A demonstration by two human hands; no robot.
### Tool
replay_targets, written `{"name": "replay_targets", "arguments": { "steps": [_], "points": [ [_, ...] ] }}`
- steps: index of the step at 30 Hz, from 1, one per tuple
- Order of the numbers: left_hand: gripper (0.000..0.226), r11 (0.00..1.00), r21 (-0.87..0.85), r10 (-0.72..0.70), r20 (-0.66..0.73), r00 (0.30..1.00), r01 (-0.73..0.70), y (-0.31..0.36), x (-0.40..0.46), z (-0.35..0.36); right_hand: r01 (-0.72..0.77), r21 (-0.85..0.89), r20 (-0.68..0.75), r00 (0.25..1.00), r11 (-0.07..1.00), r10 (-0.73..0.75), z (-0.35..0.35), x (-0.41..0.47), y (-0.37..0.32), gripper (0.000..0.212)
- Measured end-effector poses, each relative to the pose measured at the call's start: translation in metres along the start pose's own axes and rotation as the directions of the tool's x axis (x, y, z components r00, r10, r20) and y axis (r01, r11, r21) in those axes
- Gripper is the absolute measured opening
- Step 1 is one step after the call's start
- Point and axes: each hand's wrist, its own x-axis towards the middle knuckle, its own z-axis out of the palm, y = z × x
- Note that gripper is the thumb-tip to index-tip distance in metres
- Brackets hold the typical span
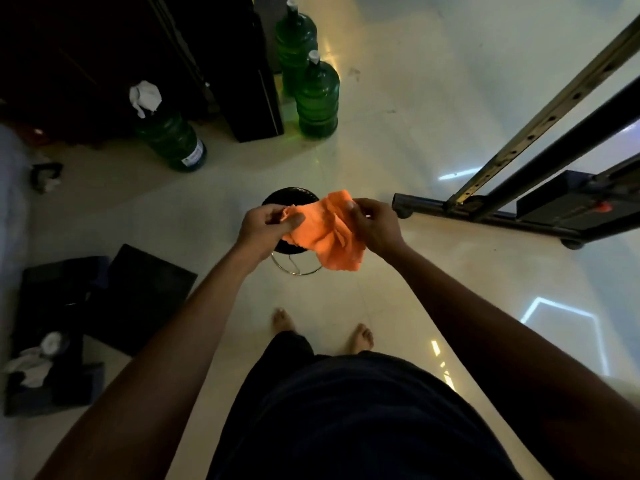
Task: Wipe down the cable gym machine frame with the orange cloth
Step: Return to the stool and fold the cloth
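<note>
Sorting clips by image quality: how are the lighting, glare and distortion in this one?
Head view: dim room, dark and murky at upper left; orange cloth is brightly lit between both hands; glossy floor mirrors ceiling lights as glare; the wide lens bends the edges, so the machine frame leans.

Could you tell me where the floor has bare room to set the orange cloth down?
Bare floor lies between the green water bottles and the machine frame, and between the stool and the dark mat. The left edge is crowded with dark clutter. Both the left hand and right hand hold the orange cloth.
</note>
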Motion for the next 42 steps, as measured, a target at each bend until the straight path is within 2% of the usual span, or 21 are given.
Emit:
{"name": "replay_targets", "arguments": {
  "steps": [4, 7, 11, 13, 17, 21, 24, 29, 31, 33, 35, 37, 39, 42],
  "points": [
    [0.044, 0.997, -0.082, -0.009, 0.010, 1.000, 0.010, -0.011, -0.012, -0.038, -0.134, 0.180, 0.029, 0.991, 0.974, 0.131, 0.014, -0.022, -0.014, 0.032],
    [0.037, 0.997, -0.074, 0.011, 0.066, 0.998, -0.007, -0.012, -0.020, -0.062, -0.257, 0.354, 0.102, 0.966, 0.899, 0.236, 0.033, -0.037, -0.035, 0.026],
    [0.024, 0.995, -0.089, 0.055, 0.133, 0.990, -0.044, -0.005, -0.027, -0.091, -0.310, 0.409, 0.213, 0.947, 0.858, 0.240, 0.066, -0.064, -0.077, 0.048],
    [0.018, 0.994, -0.105, 0.054, 0.123, 0.991, -0.041, -0.007, -0.027, -0.105, -0.273, 0.390, 0.220, 0.955, 0.879, 0.199, 0.082, -0.074, -0.090, 0.044],
    [0.020, 0.989, -0.141, 0.069, 0.135, 0.988, -0.050, -0.013, -0.022, -0.129, -0.248, 0.321, 0.180, 0.964, 0.914, 0.198, 0.104, -0.077, -0.089, 0.013],
    [0.026, 0.987, -0.072, 0.152, 0.106, 0.983, -0.145, -0.017, -0.011, -0.148, -0.336, 0.290, 0.135, 0.941, 0.896, 0.309, 0.114, -0.078, -0.077, 0.030],
    [0.027, 0.978, -0.024, 0.209, 0.113, 0.971, -0.207, -0.017, -0.005, -0.157, -0.339, 0.159, 0.109, 0.940, 0.927, 0.325, 0.116, -0.079, -0.069, 0.049],
    [0.024, 0.969, 0.049, 0.239, 0.088, 0.967, -0.244, -0.021, 0.006, -0.161, -0.337, -0.004, 0.064, 0.939, 0.941, 0.337, 0.123, -0.067, -0.063, 0.055],
    [0.021, 0.968, 0.073, 0.233, 0.103, 0.967, -0.241, -0.020, 0.007, -0.157, -0.309, -0.147, 0.026, 0.948, 0.939, 0.316, 0.127, -0.067, -0.065, 0.061],
    [0.022, 0.970, 0.087, 0.215, 0.117, 0.970, -0.225, -0.016, 0.006, -0.151, -0.194, -0.271, -0.047, 0.981, 0.943, 0.189, 0.133, -0.069, -0.073, 0.061],
    [0.021, 0.973, 0.060, 0.212, 0.140, 0.967, -0.222, -0.012, 0.005, -0.145, -0.052, -0.247, -0.093, 0.995, 0.967, 0.030, 0.138, -0.073, -0.087, 0.035],
    [0.021, 0.984, -0.007, 0.175, 0.157, 0.972, -0.176, -0.008, 0.004, -0.138, 0.023, -0.161, 0.007, 1.000, 0.987, -0.023, 0.142, -0.078, -0.105, 0.026],
    [0.024, 0.985, -0.162, 0.088, 0.149, 0.985, -0.064, -0.004, 0.003, -0.136, 0.028, -0.124, 0.112, 0.994, 0.992, -0.014, 0.144, -0.084, -0.119, 0.030],
    [0.032, 0.948, -0.317, 0.027, 0.180, 0.983, 0.032, 0.002, 0.004, -0.138, -0.015, -0.072, 0.164, 0.986, 0.997, 0.027, 0.144, -0.087, -0.126, 0.053]
  ]
}}
